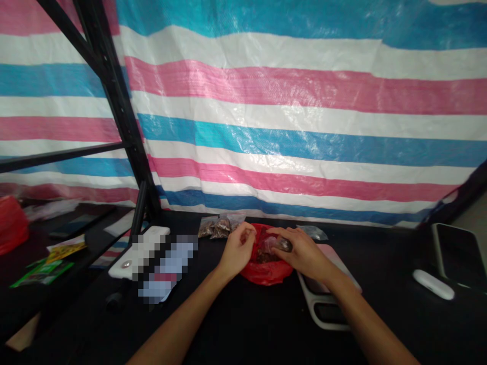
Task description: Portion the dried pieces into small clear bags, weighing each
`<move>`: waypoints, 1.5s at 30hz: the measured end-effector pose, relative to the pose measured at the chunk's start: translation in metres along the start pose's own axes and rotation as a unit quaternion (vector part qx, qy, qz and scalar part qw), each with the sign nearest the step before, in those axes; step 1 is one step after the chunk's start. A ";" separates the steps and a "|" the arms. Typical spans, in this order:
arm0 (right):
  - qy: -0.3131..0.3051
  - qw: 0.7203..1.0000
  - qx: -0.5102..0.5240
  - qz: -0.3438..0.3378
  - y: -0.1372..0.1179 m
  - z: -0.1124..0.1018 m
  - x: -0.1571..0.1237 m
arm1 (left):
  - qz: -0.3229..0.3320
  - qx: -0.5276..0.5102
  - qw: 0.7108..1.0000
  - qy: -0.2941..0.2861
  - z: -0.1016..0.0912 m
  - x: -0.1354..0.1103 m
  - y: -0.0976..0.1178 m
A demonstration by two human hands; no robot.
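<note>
A red plastic bag (pixel 266 268) lies open on the black table (pixel 236 314), with dark brown contents inside. My right hand (pixel 300 248) rests over the bag, its fingers closed on a small clear plastic bag (pixel 277 245) that holds something dark. My left hand (pixel 238 248) hovers at the bag's left side with its fingertips pinched together, and I cannot tell whether they hold anything. Several small clear packets of brown pieces (pixel 219 227) lie just behind the left hand. Another clear packet (pixel 312 232) lies behind the right hand.
A pink and white tray or board (pixel 327 284) sits under my right wrist. To the left lie a white object and a blurred item (pixel 163 263). A black metal rack (pixel 122 111) stands before a striped tarp (pixel 289 91). A dark tablet (pixel 456 256) and white case (pixel 432 284) lie right.
</note>
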State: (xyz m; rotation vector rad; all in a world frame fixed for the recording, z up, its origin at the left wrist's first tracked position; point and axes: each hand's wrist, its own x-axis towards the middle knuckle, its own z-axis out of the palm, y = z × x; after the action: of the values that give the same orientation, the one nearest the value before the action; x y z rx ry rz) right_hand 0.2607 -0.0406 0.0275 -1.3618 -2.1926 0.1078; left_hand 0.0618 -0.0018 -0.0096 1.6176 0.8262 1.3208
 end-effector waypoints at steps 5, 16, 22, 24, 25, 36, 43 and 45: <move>-0.007 1.000 0.022 0.006 0.000 0.001 0.001 | 0.023 0.047 0.998 -0.046 0.000 -0.004 0.010; 0.072 0.963 0.258 0.042 -0.002 0.007 0.006 | -0.008 0.176 0.982 -0.073 -0.002 -0.010 0.011; 0.072 0.932 0.353 0.046 -0.014 0.013 0.006 | -0.017 -0.010 0.997 -0.076 0.006 -0.002 0.001; 0.078 0.930 0.358 0.038 -0.019 0.013 0.006 | -0.005 -0.030 0.999 -0.032 0.006 0.001 0.001; 0.090 0.929 0.357 0.036 -0.020 0.013 0.006 | -0.001 -0.028 1.000 -0.009 0.005 0.002 0.001; 0.160 0.918 0.346 0.107 -0.010 0.024 0.012 | 0.085 0.085 0.992 0.028 -0.006 -0.001 0.016; 0.185 0.950 0.246 0.059 -0.017 0.021 0.006 | 0.115 0.125 0.985 -0.006 0.000 -0.008 0.015; 0.180 0.956 0.225 0.044 -0.018 0.022 0.005 | 0.126 0.130 0.983 -0.021 -0.001 -0.008 0.016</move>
State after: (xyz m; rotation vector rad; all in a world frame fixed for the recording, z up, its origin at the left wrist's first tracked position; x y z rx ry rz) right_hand 0.2338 -0.0402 0.0171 -1.1159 -1.6743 0.3421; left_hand 0.0587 -0.0156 0.0017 2.0038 0.8149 1.3894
